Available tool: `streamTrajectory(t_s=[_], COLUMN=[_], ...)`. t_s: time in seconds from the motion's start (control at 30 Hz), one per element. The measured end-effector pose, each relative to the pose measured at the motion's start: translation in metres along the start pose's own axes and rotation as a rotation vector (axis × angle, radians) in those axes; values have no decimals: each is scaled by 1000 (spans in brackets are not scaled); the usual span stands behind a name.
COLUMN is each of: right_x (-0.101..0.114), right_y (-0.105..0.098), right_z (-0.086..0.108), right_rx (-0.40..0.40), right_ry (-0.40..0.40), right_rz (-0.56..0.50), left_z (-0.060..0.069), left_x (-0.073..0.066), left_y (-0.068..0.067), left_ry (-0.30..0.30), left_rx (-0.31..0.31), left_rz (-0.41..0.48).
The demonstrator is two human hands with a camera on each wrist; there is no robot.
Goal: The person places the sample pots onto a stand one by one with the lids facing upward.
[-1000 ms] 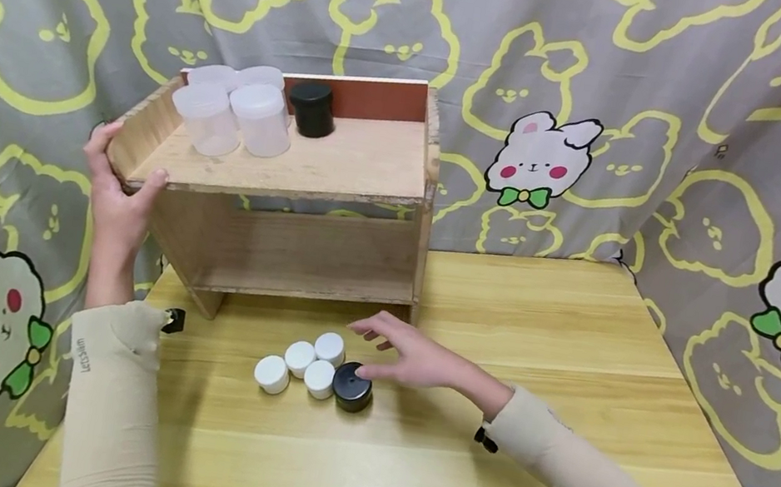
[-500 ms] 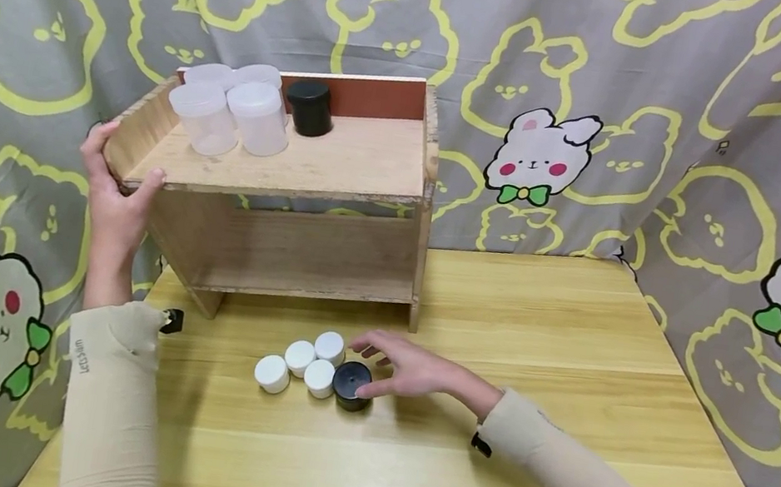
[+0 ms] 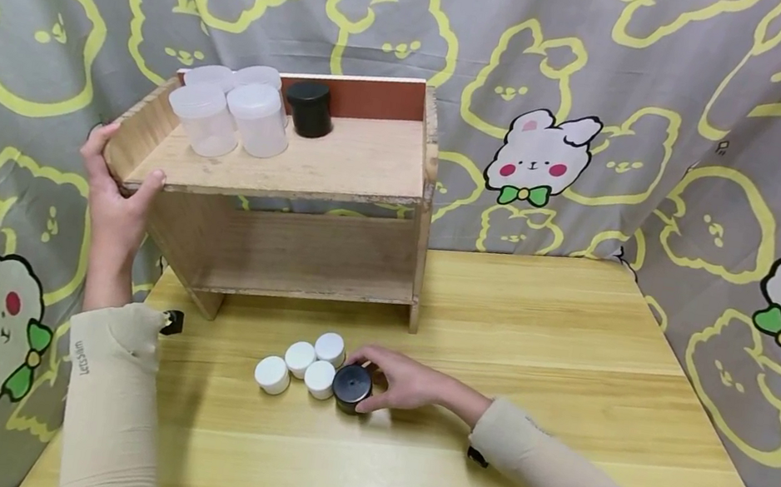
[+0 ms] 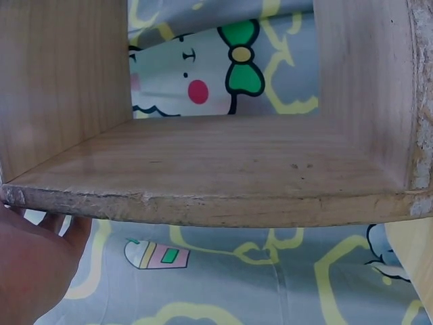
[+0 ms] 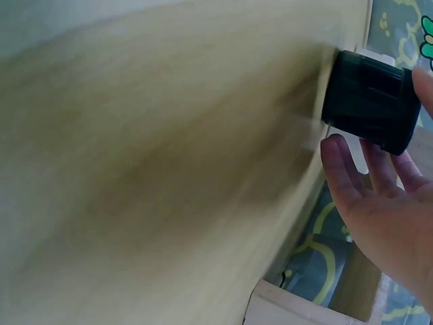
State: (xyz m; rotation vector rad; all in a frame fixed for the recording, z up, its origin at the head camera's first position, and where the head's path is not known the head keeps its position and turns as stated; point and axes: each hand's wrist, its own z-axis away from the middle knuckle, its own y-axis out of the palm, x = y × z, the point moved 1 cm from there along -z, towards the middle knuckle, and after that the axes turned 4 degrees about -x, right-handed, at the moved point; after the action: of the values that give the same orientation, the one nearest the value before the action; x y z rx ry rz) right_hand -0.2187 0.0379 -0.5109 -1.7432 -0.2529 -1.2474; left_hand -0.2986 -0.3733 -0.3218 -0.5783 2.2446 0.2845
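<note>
My left hand [image 3: 117, 211] grips the upper left corner of a two-tier wooden shelf [image 3: 298, 255], thumb on the front edge and fingers round the outer side. In the left wrist view the fingers sit behind a board [image 4: 223, 206] of that shelf. On the table, my right hand [image 3: 407, 382] has thumb and fingers around a black lidded jar [image 3: 351, 389]. The right wrist view shows this black jar [image 5: 372, 101] with the thumb at its lid and the fingers along its side. Several white-lidded jars [image 3: 320, 379] stand just left of it, the nearest beside it.
On the shelf's top tier are several translucent jars [image 3: 257, 123] at the left and another black jar [image 3: 310, 109] beside them. The wooden table [image 3: 537, 324] stretches right and forward. A patterned curtain [image 3: 406, 35] hangs behind and on both sides.
My right hand has moved down and slightly towards me, and its thumb and fingers have closed around the black jar. The left hand and shelf stay put.
</note>
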Motion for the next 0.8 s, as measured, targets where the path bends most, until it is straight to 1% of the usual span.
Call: streamTrajectory(t_s=[0.2, 0.3, 0.43, 0.57, 0.8], right_x=[0, 3, 9, 16, 37], right_y=[1, -1, -6, -14, -36], right_z=[0, 1, 1, 0, -2], right_rx=[-10, -14, -19, -34, -78], right_ry=[30, 42, 42, 25, -53], right_rz=[5, 11, -12, -33, 15], left_z=[0, 0, 2, 3, 3], left_x=[0, 0, -2, -5, -4], left_y=[0, 0, 0, 0, -1], left_ry=[2, 2, -1, -8, -1], left_rx=[2, 3, 2, 3, 12], left_rz=[11, 15, 15, 1, -17])
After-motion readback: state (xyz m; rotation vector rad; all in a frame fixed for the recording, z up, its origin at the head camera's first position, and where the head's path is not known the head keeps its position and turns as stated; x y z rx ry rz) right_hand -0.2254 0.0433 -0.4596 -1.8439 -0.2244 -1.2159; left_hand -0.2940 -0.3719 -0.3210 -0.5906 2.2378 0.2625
